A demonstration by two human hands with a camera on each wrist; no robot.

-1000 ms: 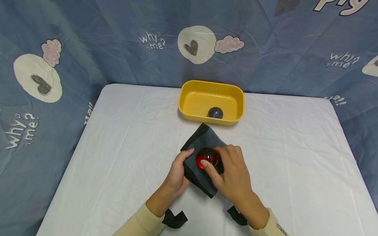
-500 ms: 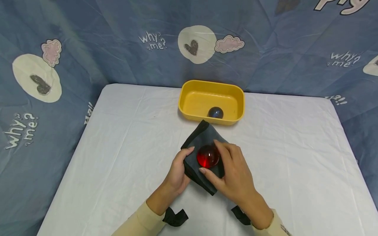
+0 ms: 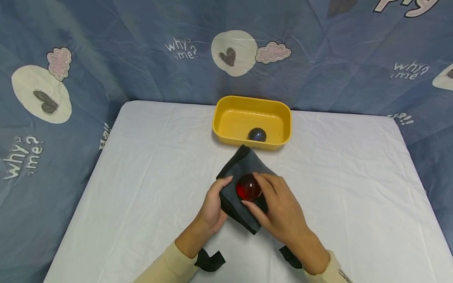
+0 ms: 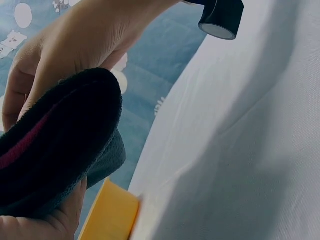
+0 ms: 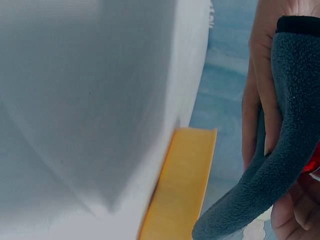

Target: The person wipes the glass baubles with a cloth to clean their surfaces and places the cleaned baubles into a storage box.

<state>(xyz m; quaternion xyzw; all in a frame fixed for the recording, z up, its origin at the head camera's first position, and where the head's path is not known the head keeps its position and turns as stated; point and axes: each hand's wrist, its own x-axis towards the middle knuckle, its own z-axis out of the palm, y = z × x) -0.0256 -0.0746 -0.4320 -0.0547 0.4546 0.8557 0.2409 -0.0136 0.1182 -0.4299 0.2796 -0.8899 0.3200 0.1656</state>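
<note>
My left hand (image 3: 212,208) grips a folded grey-blue fleece cloth (image 3: 252,162) with dark edging, thumb on top and the other fingers underneath. On the cloth sits a glossy, see-through red ball (image 3: 246,189). My right hand (image 3: 283,208) pinches this ball from its right side, thumb at the near edge and fingertips at the far edge. In the right wrist view, the cloth (image 5: 260,170) hides most of the ball (image 5: 313,162). A pink strip shows within the folds of the cloth (image 4: 65,145) in the left wrist view.
Beyond the cloth stands a yellow rectangular tub (image 3: 226,139), close to its far corner. A dark blue ball (image 3: 257,135) lies inside it. A white cloth (image 3: 159,157) covers the table, and a blue printed curtain (image 3: 141,59) hangs behind. Black straps (image 3: 210,261) hang near the wrists.
The right thumb has slid from the top of the red ball down to its near edge. The fingers spread a little, then closed in again. My left hand keeps its grip on the cloth.
</note>
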